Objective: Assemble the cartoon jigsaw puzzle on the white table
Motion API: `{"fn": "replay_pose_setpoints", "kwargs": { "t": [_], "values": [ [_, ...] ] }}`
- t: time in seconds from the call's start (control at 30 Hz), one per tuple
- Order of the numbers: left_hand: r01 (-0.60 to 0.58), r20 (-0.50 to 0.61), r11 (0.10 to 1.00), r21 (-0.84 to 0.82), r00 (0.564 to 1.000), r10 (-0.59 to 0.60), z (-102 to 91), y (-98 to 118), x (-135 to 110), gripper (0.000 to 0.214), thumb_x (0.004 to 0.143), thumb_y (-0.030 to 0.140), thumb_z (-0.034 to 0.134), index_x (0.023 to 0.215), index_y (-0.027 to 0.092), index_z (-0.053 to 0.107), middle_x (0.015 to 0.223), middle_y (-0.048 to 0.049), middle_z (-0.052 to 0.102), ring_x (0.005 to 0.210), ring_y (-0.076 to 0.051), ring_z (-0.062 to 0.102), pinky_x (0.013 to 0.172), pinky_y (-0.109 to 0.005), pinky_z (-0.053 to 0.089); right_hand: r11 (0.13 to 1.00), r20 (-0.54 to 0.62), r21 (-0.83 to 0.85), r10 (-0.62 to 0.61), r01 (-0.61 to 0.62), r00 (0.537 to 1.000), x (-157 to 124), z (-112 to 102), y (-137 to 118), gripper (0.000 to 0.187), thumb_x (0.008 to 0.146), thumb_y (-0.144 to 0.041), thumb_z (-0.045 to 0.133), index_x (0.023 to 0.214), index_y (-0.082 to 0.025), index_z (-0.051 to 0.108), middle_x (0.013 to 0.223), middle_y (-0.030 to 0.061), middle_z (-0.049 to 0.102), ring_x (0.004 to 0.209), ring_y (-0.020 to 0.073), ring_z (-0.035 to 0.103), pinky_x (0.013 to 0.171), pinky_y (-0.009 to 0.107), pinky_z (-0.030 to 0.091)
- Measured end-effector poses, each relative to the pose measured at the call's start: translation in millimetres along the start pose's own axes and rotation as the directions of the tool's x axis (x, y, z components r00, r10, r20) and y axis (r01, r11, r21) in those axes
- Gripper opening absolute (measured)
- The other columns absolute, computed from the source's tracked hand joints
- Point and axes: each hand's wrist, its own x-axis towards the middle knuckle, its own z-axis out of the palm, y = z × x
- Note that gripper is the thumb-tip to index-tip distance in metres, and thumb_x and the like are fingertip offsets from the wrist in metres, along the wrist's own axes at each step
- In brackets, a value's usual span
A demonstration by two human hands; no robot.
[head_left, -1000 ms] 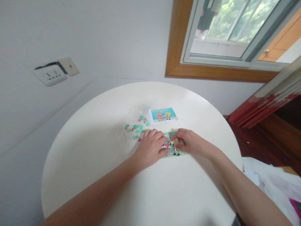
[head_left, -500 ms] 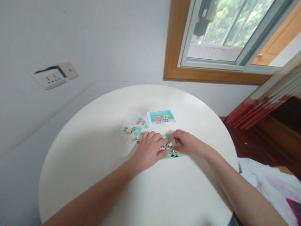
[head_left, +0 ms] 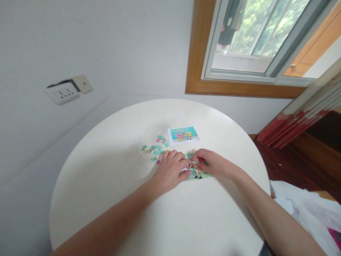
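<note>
A partly covered jigsaw puzzle (head_left: 205, 175) with a green border and a colourful cartoon picture lies flat on the white round table (head_left: 165, 227). My left hand (head_left: 171, 170) rests over its left part, fingers stretched forward and thumb apart, with the fingertips on the pieces. From the other side my right hand (head_left: 211, 163) reaches over the puzzle's upper right part, its fingers curled toward the thumb. Anything between those fingertips is too small to make out. Several loose puzzle pieces (head_left: 157, 148) in teal, pink and yellow are scattered just beyond my left hand.
Behind the puzzle lies a picture card or box (head_left: 183, 135) with cartoon figures on teal. The wall with a socket (head_left: 64, 93) and a wood-framed window (head_left: 239, 86) stands past the table. White plastic bags (head_left: 301, 209) are at the lower right.
The view has shifted slightly, so the whole scene sits a little lower. My right fingers have moved very slightly closer to the puzzle's middle; my left hand stays in place.
</note>
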Motion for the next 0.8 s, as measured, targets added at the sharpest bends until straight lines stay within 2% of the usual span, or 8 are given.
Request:
{"fn": "replay_pose_setpoints", "kwargs": {
  "t": [0.17, 0.3, 0.43, 0.5, 0.63, 0.7, 0.8],
  "values": [
    [-0.006, -0.028, 1.0, -0.008, 1.0, 0.006, 0.8, -0.3, -0.9, 0.022, 0.088, 0.039, 0.065, 0.107, 0.028, 0.066, 0.102, -0.003, 0.06, 0.104, -0.025, 0.047, 0.089, -0.042, 0.034, 0.999, 0.0, 0.013, -0.045, 0.045, 0.999, 2.4, 0.3, 1.1, 0.009, 0.08, -0.012, 0.06, 0.081, -0.015, 0.068, 0.078, 0.002, 0.058, 0.068, 0.0123, 0.053, 0.065, 0.023, 0.04],
    [-0.02, -0.099, 0.999, -0.037, 0.995, 0.017, -2.3, 2.1, -0.3, 0.017, 0.093, 0.035, 0.057, 0.103, 0.025, 0.068, 0.106, -0.0046, 0.061, 0.107, -0.025, 0.046, 0.093, -0.042, 0.034, 0.989, -0.047, 0.128, -0.069, 0.075, 0.996, 1.5, -3.1, -2.3, 0.009, 0.081, -0.012, 0.059, 0.08, -0.015, 0.068, 0.075, 0.0006, 0.056, 0.068, 0.0118, 0.052, 0.065, 0.022, 0.041],
    [-0.046, -0.121, 0.989, -0.144, 0.992, 0.029, -7.9, 3.1, -0.6, 0.018, 0.096, 0.03, 0.051, 0.097, 0.022, 0.068, 0.097, -0.0046, 0.063, 0.102, -0.022, 0.049, 0.091, -0.037, 0.038, 0.968, -0.074, 0.214, -0.117, 0.13, 0.99, 0.0, -5.4, -4.1, 0.012, 0.085, -0.021, 0.059, 0.082, -0.015, 0.069, 0.071, -0.0005, 0.052, 0.068, 0.0118, 0.051, 0.066, 0.023, 0.041],
    [-0.061, -0.139, 0.976, -0.208, 0.99, 0.033, -11.9, -2.8, -0.7, 0.019, 0.097, 0.028, 0.049, 0.096, 0.021, 0.067, 0.094, -0.0044, 0.064, 0.099, -0.02, 0.051, 0.089, -0.034, 0.04, 0.961, -0.082, 0.234, -0.13, 0.146, 0.988, 0.0, -5.5, -3.8, 0.017, 0.088, -0.026, 0.058, 0.086, -0.016, 0.071, 0.072, -0.0003, 0.052, 0.068, 0.012, 0.051, 0.066, 0.023, 0.041],
    [0.004, -0.212, 0.981, -0.195, 0.976, -0.046, -24.6, -37.2, -0.3, 0.025, 0.097, 0.03, 0.046, 0.092, 0.019, 0.068, 0.09, -0.0057, 0.066, 0.092, -0.02, 0.056, 0.088, -0.035, 0.041, 0.966, -0.121, 0.222, -0.105, 0.13, 0.987, 1.2, -5.7, -1.4, 0.024, 0.09, -0.031, 0.055, 0.094, -0.016, 0.073, 0.079, 0.0029, 0.059, 0.073, 0.0134, 0.054, 0.066, 0.024, 0.042],
    [0.075, -0.255, 0.987, -0.143, 0.961, -0.11, -32.6, -61.6, -1.1, 0.027, 0.095, 0.031, 0.045, 0.089, 0.019, 0.068, 0.089, -0.0068, 0.068, 0.092, -0.021, 0.058, 0.087, -0.036, 0.041, 0.974, -0.138, 0.201, -0.081, 0.108, 0.987, 2.3, -6.1, 1.7, 0.025, 0.092, -0.031, 0.052, 0.094, -0.016, 0.073, 0.082, 0.0044, 0.062, 0.075, 0.0141, 0.056, 0.068, 0.025, 0.043],
    [0.205, -0.244, 0.977, -0.066, 0.946, -0.215, -42.8, -94.4, -5.2, 0.03, 0.092, 0.037, 0.046, 0.083, 0.02, 0.07, 0.085, -0.0051, 0.07, 0.084, -0.02, 0.06, 0.087, -0.036, 0.04, 0.981, -0.164, 0.172, -0.056, 0.085, 0.985, 4.6, -6.3, 9.5, 0.028, 0.094, -0.034, 0.051, 0.094, -0.017, 0.073, 0.084, 0.0048, 0.064, 0.076, 0.0147, 0.057, 0.07, 0.026, 0.043]
  ]
}}
